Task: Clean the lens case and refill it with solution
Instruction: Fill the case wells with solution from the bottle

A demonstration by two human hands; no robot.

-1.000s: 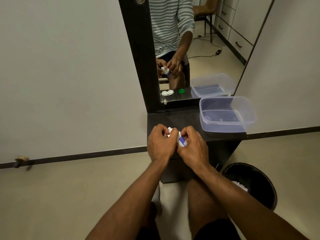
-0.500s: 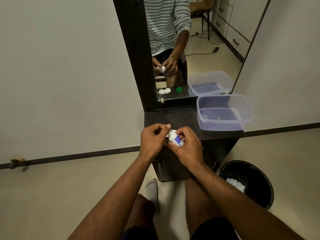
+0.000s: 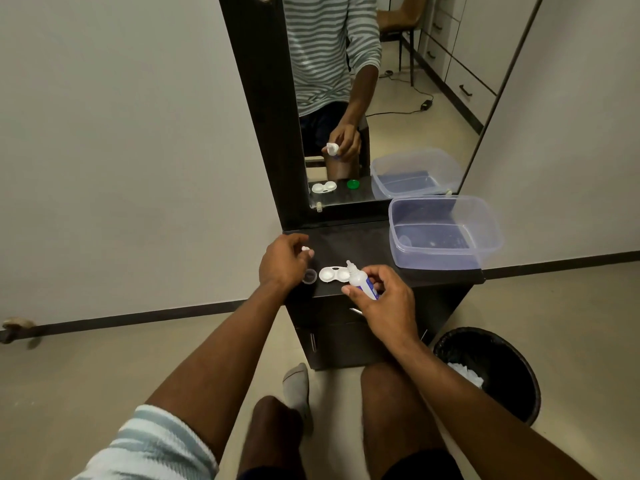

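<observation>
On the dark cabinet top point(image 3: 363, 242), the lens case point(image 3: 334, 274) lies between cap-pinching left fingers point(image 3: 309, 253) and bottle-gripping right fingers point(image 3: 347, 290).

Top: long-sleeved shirt point(image 3: 322, 46) in grey-green and white horizontal stripes, seen in the mirror.
Left sleeve point(image 3: 152, 445): same stripes, pale blue-grey on white, pushed up past the elbow.
Right forearm: bare, no sleeve in direct view.
Shorts point(image 3: 420, 462): dark, possibly navy or black; the light is too dim to tell which.
Legs: bare from the knee down.
Sock point(image 3: 297, 384): light grey, on one foot.
Hands: no rings, watch or gloves visible.
</observation>
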